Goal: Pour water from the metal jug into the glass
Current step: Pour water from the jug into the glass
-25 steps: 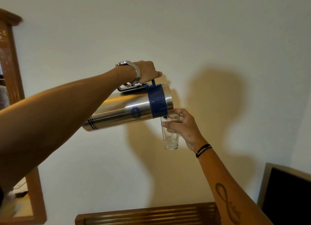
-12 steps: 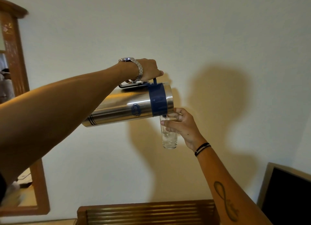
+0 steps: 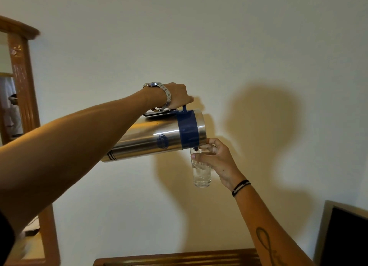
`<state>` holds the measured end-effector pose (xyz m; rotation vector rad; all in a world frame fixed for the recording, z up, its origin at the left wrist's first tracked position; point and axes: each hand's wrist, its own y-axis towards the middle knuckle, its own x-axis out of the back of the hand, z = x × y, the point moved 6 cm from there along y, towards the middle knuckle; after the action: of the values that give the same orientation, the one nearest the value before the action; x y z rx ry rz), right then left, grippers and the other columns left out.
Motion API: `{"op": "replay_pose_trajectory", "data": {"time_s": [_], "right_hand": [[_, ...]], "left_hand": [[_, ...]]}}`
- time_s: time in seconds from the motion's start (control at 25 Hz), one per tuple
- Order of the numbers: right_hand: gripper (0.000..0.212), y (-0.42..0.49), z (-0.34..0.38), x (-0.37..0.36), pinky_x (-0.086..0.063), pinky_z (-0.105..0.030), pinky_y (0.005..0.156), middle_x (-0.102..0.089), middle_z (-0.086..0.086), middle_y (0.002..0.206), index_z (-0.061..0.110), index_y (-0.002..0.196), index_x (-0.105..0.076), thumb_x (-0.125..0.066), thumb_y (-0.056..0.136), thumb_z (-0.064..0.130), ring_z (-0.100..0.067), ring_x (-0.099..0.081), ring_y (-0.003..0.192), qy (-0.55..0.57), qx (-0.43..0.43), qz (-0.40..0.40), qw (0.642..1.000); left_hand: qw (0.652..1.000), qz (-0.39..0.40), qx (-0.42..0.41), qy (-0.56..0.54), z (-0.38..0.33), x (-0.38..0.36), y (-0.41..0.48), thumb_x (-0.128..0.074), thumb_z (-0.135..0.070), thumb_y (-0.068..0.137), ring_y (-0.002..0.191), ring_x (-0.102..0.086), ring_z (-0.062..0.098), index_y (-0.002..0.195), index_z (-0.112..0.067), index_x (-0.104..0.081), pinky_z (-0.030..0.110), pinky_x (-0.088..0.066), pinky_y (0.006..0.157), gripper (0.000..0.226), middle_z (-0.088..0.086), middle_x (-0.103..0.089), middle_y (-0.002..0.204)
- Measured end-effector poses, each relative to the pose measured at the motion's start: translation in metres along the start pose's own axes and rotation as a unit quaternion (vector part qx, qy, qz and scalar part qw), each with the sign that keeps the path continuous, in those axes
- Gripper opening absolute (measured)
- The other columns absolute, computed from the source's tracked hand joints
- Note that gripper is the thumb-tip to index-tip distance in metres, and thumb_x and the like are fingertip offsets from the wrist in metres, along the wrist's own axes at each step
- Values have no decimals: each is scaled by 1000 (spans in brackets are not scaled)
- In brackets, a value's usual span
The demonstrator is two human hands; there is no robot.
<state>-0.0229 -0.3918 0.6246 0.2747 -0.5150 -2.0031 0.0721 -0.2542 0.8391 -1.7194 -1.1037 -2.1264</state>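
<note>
A steel jug (image 3: pixel 147 141) with a blue band near its mouth is tipped almost level in mid air, mouth to the right. My left hand (image 3: pixel 177 95), a metal watch on its wrist, grips the jug's dark handle from above. The jug's blue spout rests over the rim of a tall clear glass (image 3: pixel 201 171). My right hand (image 3: pixel 216 159) holds that glass upright near its top, in front of a pale wall. Water fills roughly the lower half of the glass.
A wood-framed mirror (image 3: pixel 23 90) stands at the left edge. A dark screen (image 3: pixel 346 237) sits at the lower right. The top of a slatted wooden piece of furniture (image 3: pixel 179 258) runs along the bottom, below the hands.
The jug stays tipped over the glass and the water level in the glass has risen. Both hands keep their grips; the view has shifted slightly.
</note>
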Motion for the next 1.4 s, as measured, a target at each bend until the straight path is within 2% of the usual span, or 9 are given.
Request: {"op": "replay_pose_trajectory", "data": {"time_s": [0.24, 0.4, 0.56, 0.64, 0.84, 1.04, 1.2, 1.28, 1.4], "right_hand": [[66, 2, -2, 1, -66, -30, 82, -79, -5, 125, 19, 130, -67, -100, 73, 13, -23, -78, 113, 14, -2, 1, 1000], [64, 3, -6, 2, -66, -25, 68, -77, -10, 123, 14, 129, -66, -98, 75, 3, -11, -82, 96, 38, -7, 14, 999], [63, 2, -8, 3, -66, -25, 67, -76, -11, 123, 16, 128, -66, -98, 74, 3, -7, -81, 92, 35, -10, 17, 999], [64, 2, -8, 2, -67, -26, 69, -77, -8, 121, 16, 128, -66, -98, 74, 3, -7, -81, 94, 34, -8, 17, 999], [66, 3, -9, 0, -70, -40, 74, -83, 2, 108, 14, 129, -66, -99, 73, 2, -15, -82, 99, 46, -10, 16, 999], [67, 1, -11, -6, -70, -38, 76, -83, 4, 110, 17, 129, -66, -100, 72, 7, -12, -81, 101, 35, -13, 19, 999], [70, 0, -13, -9, -70, -45, 84, -78, -7, 122, 18, 130, -66, -101, 71, 8, -18, -80, 106, 29, -15, 14, 999], [70, 0, -12, -8, -70, -44, 80, -76, -11, 126, 16, 131, -65, -101, 71, 6, -17, -81, 103, 35, -18, 6, 999], [71, 4, -1, -2, -70, -48, 85, -78, -11, 126, 13, 132, -64, -100, 71, 6, -23, -80, 107, 27, -13, -7, 1000]], "left_hand": [[1000, 3, -4, 17, -6, 0, 5, -37, -46, 103, 51, -33, 19, 59, -15, -38, 30, -29, 54, 54, 2, -38, 56], [1000, 8, -2, 28, -9, -2, 4, -36, -47, 103, 51, -35, 20, 61, -14, -40, 30, -29, 54, 53, 3, -40, 57], [1000, 7, 4, 25, -9, -2, 2, -37, -47, 103, 52, -37, 21, 61, -14, -41, 31, -29, 54, 54, 4, -42, 58], [1000, 6, 7, 22, -9, -2, 0, -38, -47, 103, 53, -37, 20, 62, -14, -42, 31, -28, 54, 53, 4, -43, 58], [1000, 11, 13, 15, -8, 0, -8, -38, -44, 103, 53, -36, 21, 62, -14, -40, 30, -29, 54, 51, 4, -41, 59], [1000, 5, 14, -6, 0, 1, -17, -38, -45, 103, 49, -34, 20, 58, -14, -37, 30, -28, 53, 55, 2, -39, 54], [999, 4, 23, -29, 10, -4, -23, -36, -48, 105, 49, -35, 18, 59, -15, -38, 30, -32, 54, 57, 1, -40, 54], [997, -3, 39, -63, 20, -7, -26, -36, -50, 105, 51, -36, 17, 60, -15, -40, 30, -34, 56, 58, 1, -41, 56], [981, -32, 84, -171, 47, -16, -37, -37, -52, 105, 52, -36, 16, 62, -14, -43, 30, -35, 57, 58, 1, -42, 57]]}}
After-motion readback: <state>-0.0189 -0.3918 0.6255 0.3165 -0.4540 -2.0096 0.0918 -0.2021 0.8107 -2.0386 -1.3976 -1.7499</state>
